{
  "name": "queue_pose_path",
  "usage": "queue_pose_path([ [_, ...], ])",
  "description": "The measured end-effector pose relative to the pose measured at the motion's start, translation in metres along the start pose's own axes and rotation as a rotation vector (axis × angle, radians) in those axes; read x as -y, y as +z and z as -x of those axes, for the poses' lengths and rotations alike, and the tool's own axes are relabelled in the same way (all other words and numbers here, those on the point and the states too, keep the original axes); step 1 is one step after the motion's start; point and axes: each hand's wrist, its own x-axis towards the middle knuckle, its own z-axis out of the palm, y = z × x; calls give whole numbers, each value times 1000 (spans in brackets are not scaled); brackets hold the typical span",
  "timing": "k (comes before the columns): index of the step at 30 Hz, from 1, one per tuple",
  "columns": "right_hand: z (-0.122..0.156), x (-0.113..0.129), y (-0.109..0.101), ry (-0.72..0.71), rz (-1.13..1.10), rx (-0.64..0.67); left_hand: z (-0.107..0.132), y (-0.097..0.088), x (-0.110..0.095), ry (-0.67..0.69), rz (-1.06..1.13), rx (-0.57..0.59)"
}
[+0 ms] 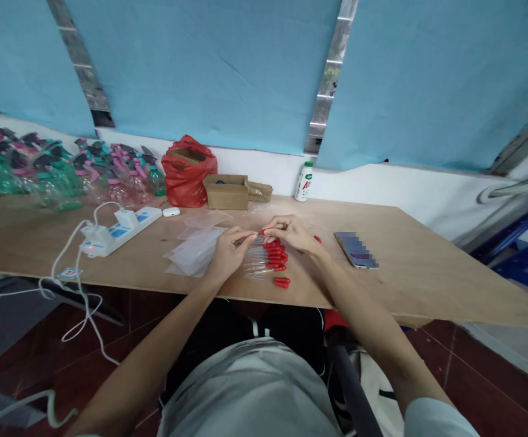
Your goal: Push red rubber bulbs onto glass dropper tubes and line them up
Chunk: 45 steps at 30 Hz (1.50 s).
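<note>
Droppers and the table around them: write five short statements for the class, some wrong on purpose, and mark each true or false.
1. The left hand and the right hand hold one dropper between them. True.
2. The row of droppers on the table has blue bulbs. False: the bulbs are red.
3. The phone lies left of the power strip. False: it lies right of the hands; the strip is on the left.
4. A red bag stands beside a box. True.
5. The bottle lies on its side. False: it stands upright.
</note>
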Motion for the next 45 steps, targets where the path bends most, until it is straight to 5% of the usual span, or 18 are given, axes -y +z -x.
queue_pose_path([
  [12, -1, 5, 1, -56, 15, -28, -1, 0, -1, -50, 46, -23],
  [19, -5, 0, 1, -121, 30, -114, -10, -3, -5, -361, 588, -92],
  [26, -9, -7, 14, -158, -11, -167, -14, -7, -11, -381, 745, -54],
  [34, -9, -11, 30, -142, -16, -80, -12, -17, -23, -575, 1372, -88],
  [45, -9, -10, 32, -135, -71, -48, -11, -18, -31, -551, 1502, -140],
])
